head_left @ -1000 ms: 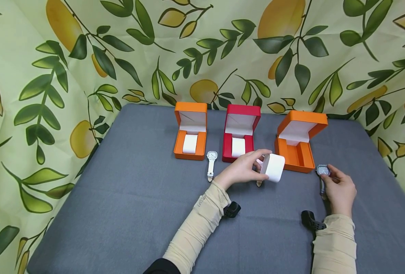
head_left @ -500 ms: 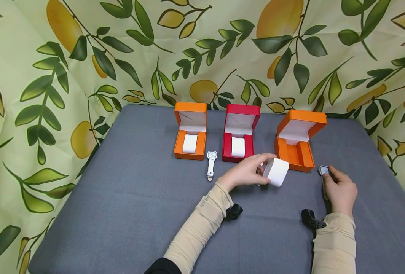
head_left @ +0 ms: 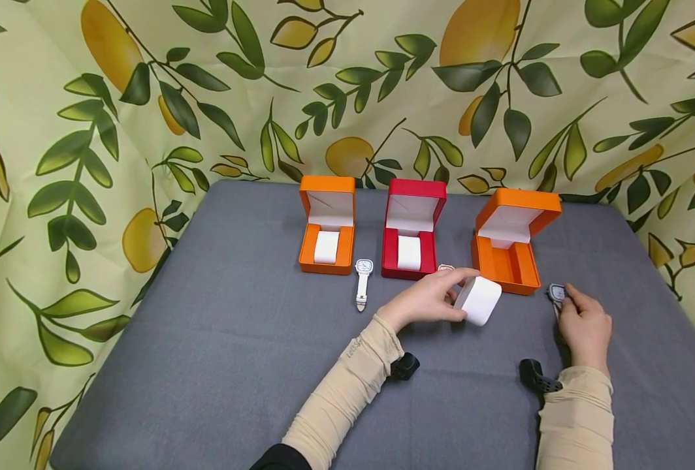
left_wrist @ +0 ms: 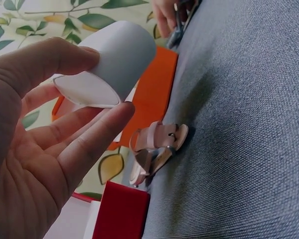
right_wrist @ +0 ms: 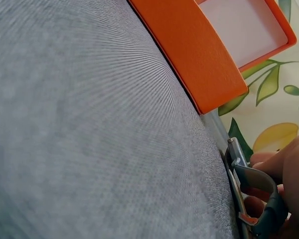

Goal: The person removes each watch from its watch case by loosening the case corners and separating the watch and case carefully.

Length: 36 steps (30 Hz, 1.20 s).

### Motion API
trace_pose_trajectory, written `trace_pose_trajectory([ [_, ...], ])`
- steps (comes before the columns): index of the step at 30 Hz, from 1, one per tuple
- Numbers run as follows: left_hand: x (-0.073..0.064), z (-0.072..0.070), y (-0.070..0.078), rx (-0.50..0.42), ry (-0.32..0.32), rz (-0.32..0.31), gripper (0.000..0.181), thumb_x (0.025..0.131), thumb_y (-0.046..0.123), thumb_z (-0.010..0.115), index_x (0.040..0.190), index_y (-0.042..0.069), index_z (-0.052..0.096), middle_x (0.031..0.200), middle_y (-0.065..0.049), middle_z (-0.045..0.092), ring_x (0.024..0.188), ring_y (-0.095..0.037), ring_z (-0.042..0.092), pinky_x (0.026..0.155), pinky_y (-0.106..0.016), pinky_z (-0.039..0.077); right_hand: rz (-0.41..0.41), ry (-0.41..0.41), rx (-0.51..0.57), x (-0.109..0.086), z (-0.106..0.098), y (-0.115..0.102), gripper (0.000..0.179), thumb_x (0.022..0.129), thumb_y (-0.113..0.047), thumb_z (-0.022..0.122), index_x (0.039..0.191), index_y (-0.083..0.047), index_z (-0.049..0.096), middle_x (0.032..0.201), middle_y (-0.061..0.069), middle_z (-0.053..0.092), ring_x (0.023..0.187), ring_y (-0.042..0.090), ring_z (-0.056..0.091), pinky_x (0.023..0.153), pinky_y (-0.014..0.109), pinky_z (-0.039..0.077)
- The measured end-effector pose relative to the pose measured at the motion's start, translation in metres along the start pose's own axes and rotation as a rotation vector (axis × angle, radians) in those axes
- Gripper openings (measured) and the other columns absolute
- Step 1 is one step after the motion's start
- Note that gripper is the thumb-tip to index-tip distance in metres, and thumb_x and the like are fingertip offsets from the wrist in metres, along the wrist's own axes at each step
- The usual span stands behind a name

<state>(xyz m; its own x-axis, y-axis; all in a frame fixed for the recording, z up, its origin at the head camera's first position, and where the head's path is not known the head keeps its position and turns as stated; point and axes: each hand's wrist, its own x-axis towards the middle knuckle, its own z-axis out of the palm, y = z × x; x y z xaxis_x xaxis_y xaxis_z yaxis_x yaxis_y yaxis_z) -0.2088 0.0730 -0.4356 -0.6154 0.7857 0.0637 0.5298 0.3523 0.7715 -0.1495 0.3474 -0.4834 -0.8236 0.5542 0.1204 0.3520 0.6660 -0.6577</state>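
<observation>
White cushion (head_left: pixel 478 300) is pinched between thumb and fingers of the left hand (head_left: pixel 426 299), now carried a bit further right, nearer the empty orange box (head_left: pixel 505 264) just beyond it. That uncovers a pink watch (left_wrist: pixel 154 149) behind the hand. Right hand (head_left: pixel 584 326) keeps its fingers curled on the grey watch (head_left: pixel 556 294) (barely lifted), so cushion and watch look about to meet.

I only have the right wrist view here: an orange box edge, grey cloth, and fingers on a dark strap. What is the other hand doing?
Observer: The left hand holds a white cushion just above the table.
Operator: Does that orange box have anything in it?
Observer: No, the right orange box stands open with no cushion; the left orange box and red box each keep theirs.
Operator: Any other watches?
Observer: A white watch lies between the left orange box and the red box, and a pink watch lies beside the red box.
</observation>
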Motion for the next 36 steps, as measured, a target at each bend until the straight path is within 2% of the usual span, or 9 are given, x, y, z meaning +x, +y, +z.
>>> trace_pose_trajectory([
  [6, 0.000, 0.001, 0.000, 0.038, 0.001, 0.007, 0.065, 0.081, 0.013, 0.069, 0.138, 0.013, 0.039, 0.122, -0.003, 0.053, 0.088, -0.008, 0.055, 0.076, -0.008, 0.045, 0.010, 0.086, 0.064, -0.003, -0.001, -0.004, 0.038, 0.094, -0.011, 0.040, 0.127, 0.002, 0.054, 0.120, 0.031, 0.051, 0.111, 0.041, 0.045, 0.095, 0.048, 0.032],
  [10, -0.001, 0.003, 0.001, 0.067, 0.027, -0.002, 0.065, 0.081, 0.016, 0.070, 0.138, 0.014, 0.039, 0.121, -0.003, 0.053, 0.093, -0.007, 0.053, 0.076, -0.006, 0.044, 0.019, 0.254, 0.153, -0.004, -0.002, -0.009, 0.032, 0.091, -0.014, 0.049, 0.118, -0.002, 0.063, 0.090, -0.008, 0.054, 0.083, -0.001, 0.046, 0.078, 0.021, 0.033],
  [13, -0.001, 0.004, 0.002, 0.096, 0.065, -0.016, 0.066, 0.081, 0.019, 0.071, 0.139, 0.016, 0.039, 0.121, -0.003, 0.053, 0.097, -0.009, 0.054, 0.077, -0.007, 0.045, 0.019, 0.380, 0.366, -0.002, -0.005, -0.019, 0.025, 0.090, -0.014, 0.056, 0.108, -0.003, 0.069, 0.077, -0.028, 0.042, 0.069, -0.016, 0.038, 0.067, 0.008, 0.030],
  [16, 0.000, 0.005, 0.003, 0.107, 0.104, -0.030, 0.066, 0.081, 0.020, 0.072, 0.139, 0.016, 0.039, 0.120, -0.004, 0.054, 0.099, -0.010, 0.055, 0.078, -0.008, 0.046, -0.003, 0.395, 0.781, -0.001, -0.013, -0.034, 0.019, 0.087, -0.007, 0.061, 0.100, 0.002, 0.071, 0.074, -0.019, 0.058, 0.064, -0.006, 0.051, 0.063, 0.007, 0.040],
  [19, 0.004, 0.007, 0.005, 0.104, 0.129, -0.043, 0.066, 0.081, 0.021, 0.072, 0.138, 0.017, 0.040, 0.119, -0.005, 0.055, 0.095, -0.008, 0.056, 0.078, -0.007, 0.043, -0.026, 0.307, 1.130, -0.003, -0.022, -0.047, 0.020, 0.082, -0.001, 0.066, 0.100, 0.007, 0.068, 0.075, -0.001, 0.067, 0.060, 0.007, 0.058, 0.058, 0.012, 0.048],
  [22, 0.009, 0.009, 0.007, 0.096, 0.147, -0.066, 0.067, 0.081, 0.023, 0.072, 0.139, 0.018, 0.039, 0.120, -0.004, 0.056, 0.092, -0.006, 0.057, 0.075, -0.006, 0.040, -0.057, 0.150, 1.197, -0.006, -0.024, -0.055, 0.029, 0.081, -0.002, 0.068, 0.107, 0.009, 0.065, 0.079, 0.003, 0.069, 0.063, 0.011, 0.060, 0.059, 0.013, 0.050],
  [29, 0.026, 0.009, 0.013, 0.025, 0.223, -0.126, 0.069, 0.081, 0.024, 0.072, 0.140, 0.022, 0.036, 0.119, -0.003, 0.055, 0.090, -0.005, 0.057, 0.072, -0.007, 0.042, -0.191, -0.279, 0.785, -0.008, -0.013, -0.052, 0.045, 0.089, -0.013, 0.061, 0.133, -0.010, 0.051, 0.105, -0.010, 0.062, 0.081, 0.000, 0.062, 0.071, 0.009, 0.050],
  [33, 0.038, 0.011, 0.016, -0.013, 0.270, -0.157, 0.068, 0.082, 0.023, 0.071, 0.141, 0.021, 0.036, 0.117, -0.003, 0.056, 0.090, -0.006, 0.060, 0.072, -0.007, 0.044, -0.267, -0.460, 0.708, -0.008, -0.009, -0.051, 0.055, 0.091, -0.012, 0.057, 0.143, -0.018, 0.039, 0.114, -0.013, 0.052, 0.088, -0.006, 0.060, 0.073, 0.009, 0.050],
  [36, 0.046, 0.015, 0.017, -0.023, 0.281, -0.176, 0.068, 0.082, 0.023, 0.070, 0.141, 0.021, 0.036, 0.118, -0.003, 0.058, 0.090, -0.006, 0.060, 0.073, -0.007, 0.045, -0.261, -0.495, 0.699, -0.010, -0.006, -0.053, 0.056, 0.093, -0.009, 0.054, 0.145, -0.020, 0.035, 0.114, -0.018, 0.050, 0.091, -0.009, 0.058, 0.073, 0.007, 0.049],
])
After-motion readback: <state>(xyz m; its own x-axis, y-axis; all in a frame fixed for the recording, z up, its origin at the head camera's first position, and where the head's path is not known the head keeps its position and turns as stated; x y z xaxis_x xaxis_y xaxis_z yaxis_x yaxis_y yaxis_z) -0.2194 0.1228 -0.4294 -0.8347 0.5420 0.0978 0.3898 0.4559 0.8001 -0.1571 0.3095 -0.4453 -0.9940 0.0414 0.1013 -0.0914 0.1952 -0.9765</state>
